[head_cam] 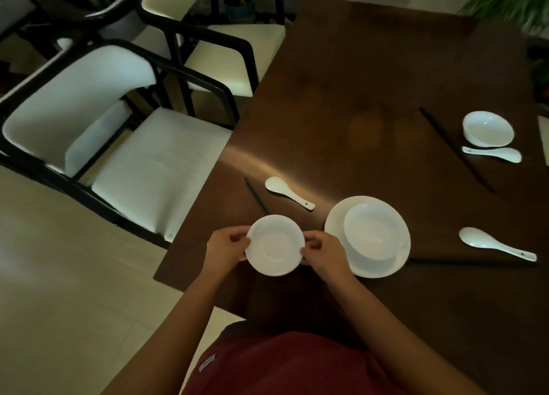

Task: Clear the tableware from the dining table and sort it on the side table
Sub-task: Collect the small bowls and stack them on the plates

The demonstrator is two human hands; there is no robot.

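The small white dish [274, 245] sits at the dining table's [341, 97] near corner, left hand [227, 246] and right hand [322, 253] pinching opposite rims. Best lifted level, then perhaps stacked on the plate [335, 231] holding 1 bowl [372, 231].

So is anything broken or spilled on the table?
Nothing broken or spilled. The only untidy thing: the chopsticks left of the far bowl lie slanted across the table. Both hands hold a small dish.
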